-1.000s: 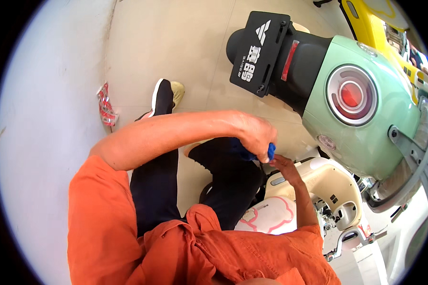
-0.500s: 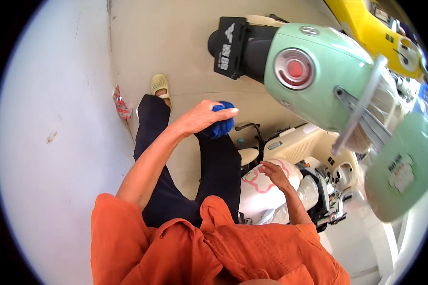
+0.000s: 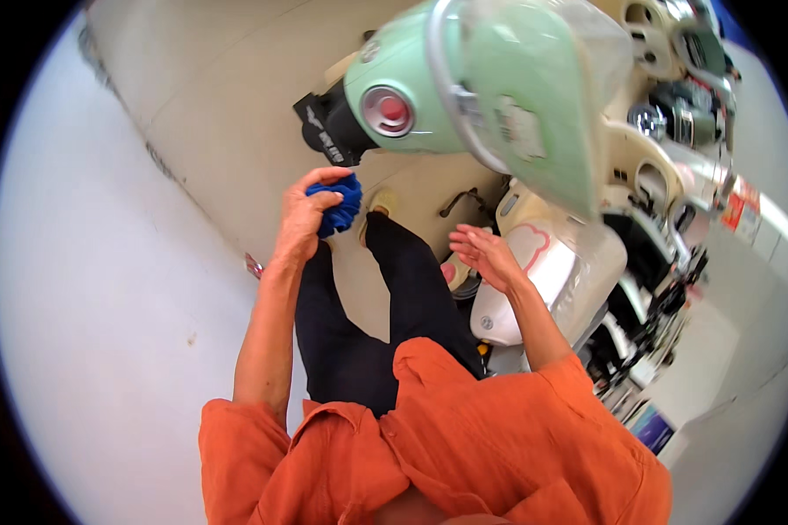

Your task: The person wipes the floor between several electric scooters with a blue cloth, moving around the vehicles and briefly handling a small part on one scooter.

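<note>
A crumpled blue cloth [image 3: 340, 205] is gripped in my left hand [image 3: 301, 210], its thumb laid across the front of it. The cloth is held in the air, just on the near side of the black rear fender and plate [image 3: 328, 131] of a pale green scooter [image 3: 420, 83]. Stretched fingers show on my right hand [image 3: 490, 255], which appears to hold nothing. It is in front of a white scooter [image 3: 534, 262] with a pink outline on it; whether it touches the scooter I cannot tell. Plastic film partly covers that scooter.
A pale wall [image 3: 131, 306] runs along the left. The green scooter's round red tail light [image 3: 394, 108] faces my side, and its rounded green backrest [image 3: 530, 114] juts toward me. More scooters [image 3: 683, 114] stand crowded on the right. A pedal arm [image 3: 460, 201] sticks out low between them.
The view has swung, so the green scooter sits further left and its backrest is nearer the middle. My left hand with the cloth is further left, upright beside the rear fender; my foot has stepped.
</note>
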The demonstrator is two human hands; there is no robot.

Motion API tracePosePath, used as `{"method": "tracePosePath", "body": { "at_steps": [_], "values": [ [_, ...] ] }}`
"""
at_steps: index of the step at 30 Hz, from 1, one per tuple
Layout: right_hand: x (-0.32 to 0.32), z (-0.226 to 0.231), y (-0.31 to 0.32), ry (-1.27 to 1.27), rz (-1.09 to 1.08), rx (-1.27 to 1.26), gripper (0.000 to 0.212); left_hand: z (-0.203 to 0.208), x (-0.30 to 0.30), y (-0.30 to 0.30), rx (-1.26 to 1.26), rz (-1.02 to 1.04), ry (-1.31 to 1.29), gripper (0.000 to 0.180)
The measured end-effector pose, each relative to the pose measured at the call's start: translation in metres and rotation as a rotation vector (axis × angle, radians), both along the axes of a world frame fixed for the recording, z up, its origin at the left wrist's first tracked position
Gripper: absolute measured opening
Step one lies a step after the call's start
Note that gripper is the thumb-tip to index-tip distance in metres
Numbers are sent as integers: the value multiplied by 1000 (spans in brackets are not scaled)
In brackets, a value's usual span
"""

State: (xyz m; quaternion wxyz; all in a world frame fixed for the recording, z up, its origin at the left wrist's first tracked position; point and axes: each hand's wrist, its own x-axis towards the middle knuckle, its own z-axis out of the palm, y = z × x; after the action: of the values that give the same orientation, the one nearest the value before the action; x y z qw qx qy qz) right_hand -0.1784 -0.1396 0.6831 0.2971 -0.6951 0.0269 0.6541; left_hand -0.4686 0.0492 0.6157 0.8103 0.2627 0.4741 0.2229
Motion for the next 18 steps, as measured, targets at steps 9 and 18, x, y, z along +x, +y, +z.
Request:
{"method": "tracePosePath", "body": {
  "at_steps": [9,18],
  "values": [
    [-13,6,63,528,-936,419,41,50,82,83,-122,99,247,40],
    [-23,0,109,760,-1203,439,42,100,159,122,-87,-102,111,56]
  ]
}}
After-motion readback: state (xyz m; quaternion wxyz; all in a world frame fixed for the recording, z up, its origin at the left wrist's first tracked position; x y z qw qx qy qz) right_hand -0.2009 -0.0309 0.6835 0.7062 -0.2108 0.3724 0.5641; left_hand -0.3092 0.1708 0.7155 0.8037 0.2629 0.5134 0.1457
